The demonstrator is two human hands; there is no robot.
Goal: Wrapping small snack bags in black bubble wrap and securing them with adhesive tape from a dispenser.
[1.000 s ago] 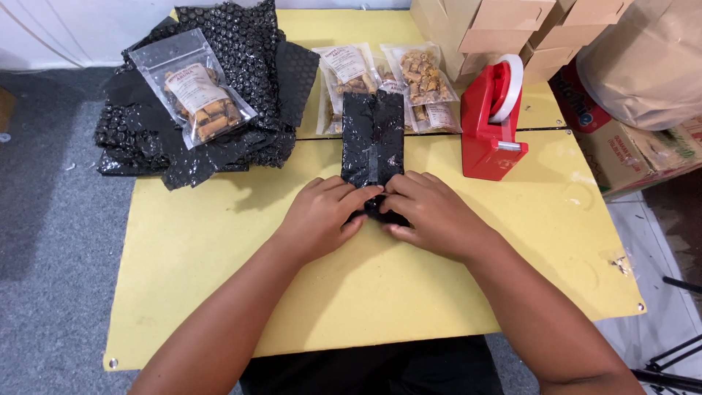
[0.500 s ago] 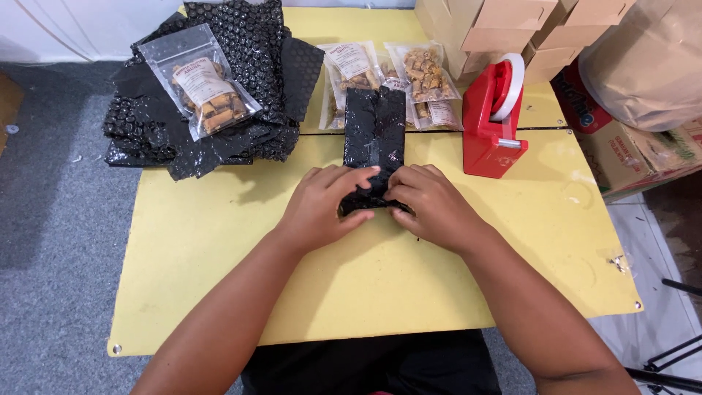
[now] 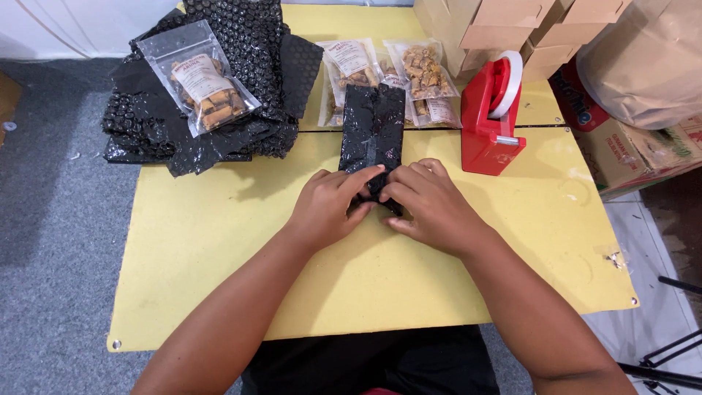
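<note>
A long parcel wrapped in black bubble wrap (image 3: pixel 374 132) lies on the yellow table (image 3: pixel 205 241), pointing away from me. My left hand (image 3: pixel 327 206) and my right hand (image 3: pixel 425 201) both press on its near end, fingers curled over the folded wrap. A strip of clear tape runs down the parcel's middle. The near end is hidden under my fingers.
A red tape dispenser (image 3: pixel 493 117) stands right of the parcel. A pile of black bubble wrap (image 3: pixel 248 88) with a clear snack pouch (image 3: pixel 199 80) on it lies back left. More snack pouches (image 3: pixel 424 77) lie behind the parcel. Cardboard boxes (image 3: pixel 504 25) stand back right.
Both hands stay on the parcel's near end; the fingers have shifted slightly as they fold the wrap. The view has moved a little.
</note>
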